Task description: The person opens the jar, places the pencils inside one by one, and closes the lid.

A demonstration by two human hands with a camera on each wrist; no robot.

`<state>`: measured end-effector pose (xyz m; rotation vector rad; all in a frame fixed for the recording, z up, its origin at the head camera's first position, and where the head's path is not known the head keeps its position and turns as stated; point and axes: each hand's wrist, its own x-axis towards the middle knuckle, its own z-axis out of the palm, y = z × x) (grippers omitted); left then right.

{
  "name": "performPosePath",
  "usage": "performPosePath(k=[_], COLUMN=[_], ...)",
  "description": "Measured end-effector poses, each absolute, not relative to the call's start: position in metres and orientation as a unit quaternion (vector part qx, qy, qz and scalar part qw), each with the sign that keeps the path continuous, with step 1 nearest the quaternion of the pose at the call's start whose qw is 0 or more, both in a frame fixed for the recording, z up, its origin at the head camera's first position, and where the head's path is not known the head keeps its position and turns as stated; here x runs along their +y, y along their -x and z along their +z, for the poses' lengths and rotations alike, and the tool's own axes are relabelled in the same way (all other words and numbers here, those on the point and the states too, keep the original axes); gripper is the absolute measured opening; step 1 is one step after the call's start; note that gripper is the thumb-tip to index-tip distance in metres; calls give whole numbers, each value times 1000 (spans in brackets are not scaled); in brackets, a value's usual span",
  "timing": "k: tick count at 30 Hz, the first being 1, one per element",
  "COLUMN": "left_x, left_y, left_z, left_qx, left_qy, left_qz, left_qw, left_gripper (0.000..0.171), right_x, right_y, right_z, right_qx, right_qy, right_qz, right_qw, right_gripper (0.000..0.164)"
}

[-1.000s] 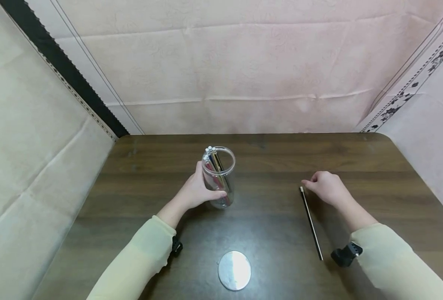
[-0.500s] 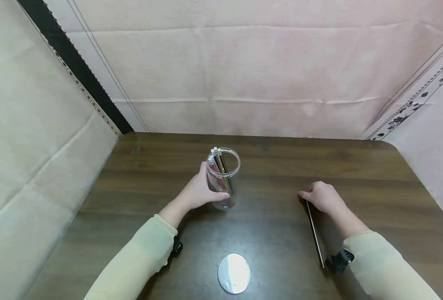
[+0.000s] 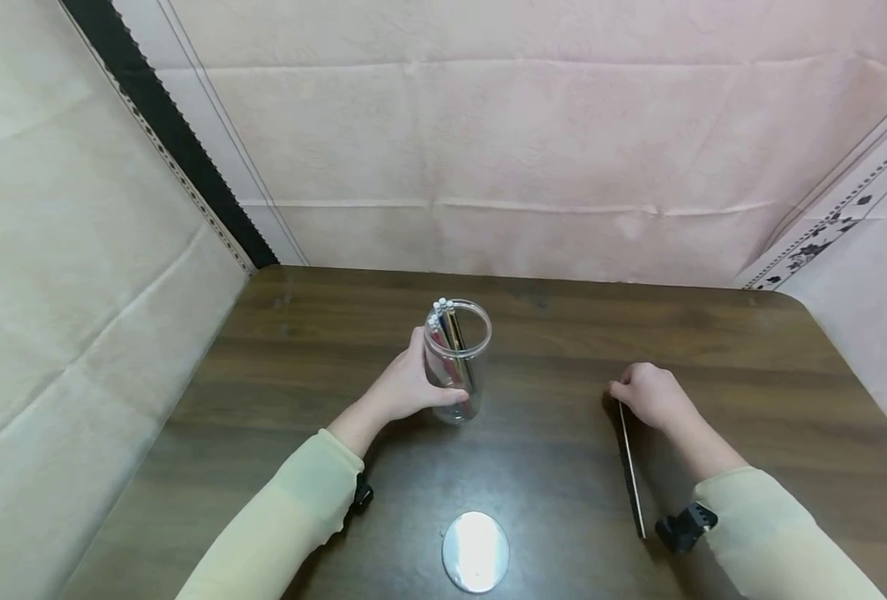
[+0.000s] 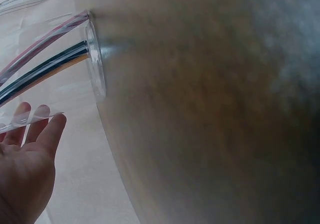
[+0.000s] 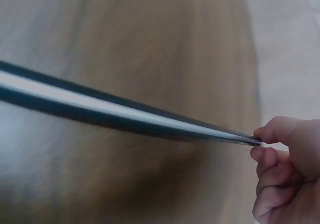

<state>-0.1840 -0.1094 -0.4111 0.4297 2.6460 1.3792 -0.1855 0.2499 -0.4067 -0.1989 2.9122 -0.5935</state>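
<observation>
A clear jar point(image 3: 479, 375) stands upright near the middle of the table, my left hand point(image 3: 402, 385) curled round its left side. Several pencils point(image 3: 451, 337) with white ends lean inside it, red, dark and gold ones among them. From the left wrist, the jar's base point(image 4: 95, 58) and the left fingers point(image 4: 50, 129) show. To the right, a dark pencil point(image 3: 630, 475) lies lengthwise on the wood. My right hand point(image 3: 653, 396) pinches its far end between thumb and fingertips, which cover that tip. The right wrist view shows the pinch around the pencil point(image 5: 125, 111) close up.
A round, clear or shiny lid-like disc point(image 3: 476, 552) lies flat near the front of the brown wooden table point(image 3: 301, 333). Pale cloth point(image 3: 488, 150) hangs behind the table and along both sides.
My right hand has come down onto the far end of the pencil and now pinches it, covering the white tip. The left hand keeps its hold on the jar. The head view has shifted slightly.
</observation>
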Motion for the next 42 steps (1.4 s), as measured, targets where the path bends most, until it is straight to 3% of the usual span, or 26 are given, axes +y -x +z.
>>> performPosePath(k=[7,17,22,32,42], left_x=[-108,-110,-110,-110,-111], left_y=[184,183,184,184,184], left_z=[-410,-410,-412,-411,-413], left_qx=[877,879,878,874,873], left_qy=[-145,-140,-141,-145,-150], left_qz=[453,452,453,459,460], left_qw=[63,58,61,66,63], left_gripper=[100,98,99,101,103], right_x=[238,202,183,151,125], right_y=[188,190,188,188,197], right_z=[-362,-294,-261,-221,-214], right_qx=[971,925,879,788,722], right_qy=[64,36,21,37,54], right_qz=[-232,-308,-370,-492,-589], right_qw=[-6,-222,-301,-369,-359], right_gripper=[30,31,28,13,13])
